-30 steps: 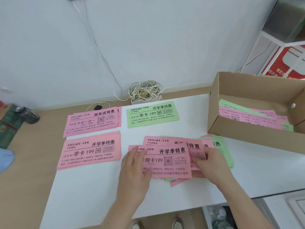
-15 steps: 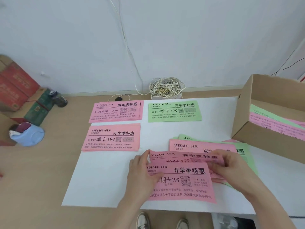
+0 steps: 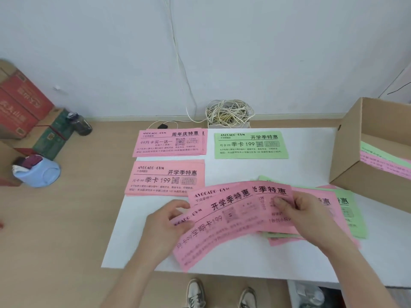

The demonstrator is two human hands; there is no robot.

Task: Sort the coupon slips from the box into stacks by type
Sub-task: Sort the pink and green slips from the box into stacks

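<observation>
My left hand (image 3: 165,227) grips the left end of a pink coupon slip (image 3: 213,232), lifted and bent above the white sheet (image 3: 311,170). My right hand (image 3: 311,216) pinches a second pink slip (image 3: 262,194) just behind it. Under both lies a loose pile of pink and green slips (image 3: 347,218). Three sorted stacks sit further back: a pink stack (image 3: 170,142), a green stack (image 3: 250,144) and another pink stack (image 3: 164,177). The cardboard box (image 3: 355,156) at the right holds more slips (image 3: 384,162).
A coil of white cable (image 3: 229,113) lies against the wall behind the stacks. At the left stand red cartons (image 3: 20,107), a green box (image 3: 53,138), a dark bottle (image 3: 81,125) and a blue cup (image 3: 40,172). My shoes (image 3: 195,292) show below the table edge.
Both hands have lifted the pink slips off the pile and the front slip now curves upward, pulled left by my left hand. The camera has panned left.
</observation>
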